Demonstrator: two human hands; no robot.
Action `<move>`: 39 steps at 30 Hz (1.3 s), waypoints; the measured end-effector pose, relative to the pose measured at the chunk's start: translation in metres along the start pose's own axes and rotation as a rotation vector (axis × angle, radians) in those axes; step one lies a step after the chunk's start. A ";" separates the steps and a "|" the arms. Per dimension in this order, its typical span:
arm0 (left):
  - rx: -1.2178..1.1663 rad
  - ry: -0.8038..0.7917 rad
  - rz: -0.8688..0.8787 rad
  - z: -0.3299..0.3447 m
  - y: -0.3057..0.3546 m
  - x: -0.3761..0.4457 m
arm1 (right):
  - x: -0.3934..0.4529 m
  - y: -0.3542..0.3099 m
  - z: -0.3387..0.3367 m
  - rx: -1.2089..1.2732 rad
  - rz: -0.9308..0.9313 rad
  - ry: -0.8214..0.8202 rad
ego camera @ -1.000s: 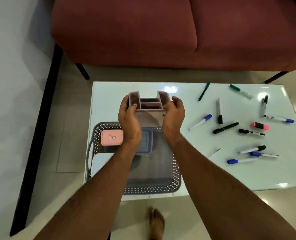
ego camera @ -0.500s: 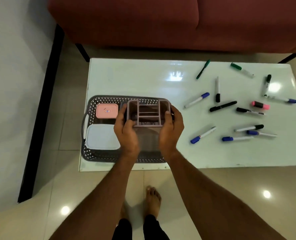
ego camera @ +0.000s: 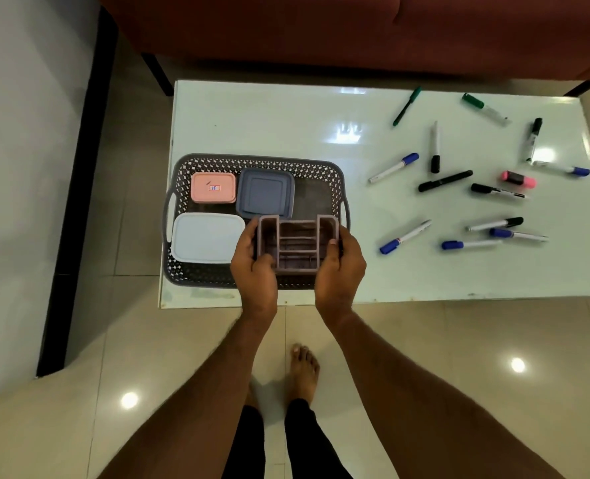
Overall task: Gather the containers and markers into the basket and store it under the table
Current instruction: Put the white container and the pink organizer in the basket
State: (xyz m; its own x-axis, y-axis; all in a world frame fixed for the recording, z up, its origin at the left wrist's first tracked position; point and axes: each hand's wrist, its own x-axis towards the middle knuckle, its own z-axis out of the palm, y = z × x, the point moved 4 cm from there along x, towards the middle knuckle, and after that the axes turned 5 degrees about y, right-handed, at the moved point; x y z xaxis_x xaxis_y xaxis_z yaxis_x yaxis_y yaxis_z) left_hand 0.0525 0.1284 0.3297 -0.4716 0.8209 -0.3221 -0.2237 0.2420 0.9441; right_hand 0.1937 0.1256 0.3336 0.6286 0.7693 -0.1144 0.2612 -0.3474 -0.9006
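Both hands hold a mauve divided organizer (ego camera: 297,245) over the near right part of the grey perforated basket (ego camera: 324,171). The left hand (ego camera: 255,267) grips its left wall, thumb on the near rim; the right hand (ego camera: 340,267) grips its right wall, thumb hooked over the top edge. The fingers of both hands curl behind the walls and are hidden, and whether the organizer's base touches the basket floor cannot be told, since the hands and the organizer cover it.

The basket sits on the left end of the white counter (ego camera: 286,122), its near rim partly hidden by the wrists. Inside it lie 3 lidded containers: a pink one (ego camera: 213,187) at the far left, a blue-grey one (ego camera: 265,193) just beside it with its near edge tucked behind the organizer, and a white one (ego camera: 207,237) at the near left, its right edge next to the left hand.

The markers lie scattered on the right half of the counter, well apart from the basket: a green pen (ego camera: 406,106), a green-capped marker (ego camera: 485,108), several blue-capped and black ones, and a pink highlighter (ego camera: 518,179). A glare patch blurs the marker at the far right. A red sofa (ego camera: 321,29) is cut off at the top. A bare foot (ego camera: 303,368) shows on the tiled floor.
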 end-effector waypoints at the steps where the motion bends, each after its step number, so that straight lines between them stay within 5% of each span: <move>1: 0.010 -0.001 -0.009 -0.003 -0.005 0.000 | -0.001 0.002 0.001 -0.033 -0.010 -0.013; 19: 0.158 -0.078 0.026 0.000 -0.010 0.004 | 0.001 0.002 0.006 -0.279 0.022 -0.052; 39: 0.220 0.052 -0.009 0.006 -0.014 0.003 | 0.006 0.002 0.001 -0.247 -0.033 -0.035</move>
State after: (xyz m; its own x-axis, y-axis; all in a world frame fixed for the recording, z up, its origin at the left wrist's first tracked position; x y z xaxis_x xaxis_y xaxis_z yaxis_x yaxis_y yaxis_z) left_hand 0.0591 0.1304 0.3162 -0.5148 0.7920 -0.3280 -0.0392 0.3605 0.9319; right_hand 0.1974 0.1302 0.3302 0.5924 0.7988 -0.1048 0.4552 -0.4392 -0.7745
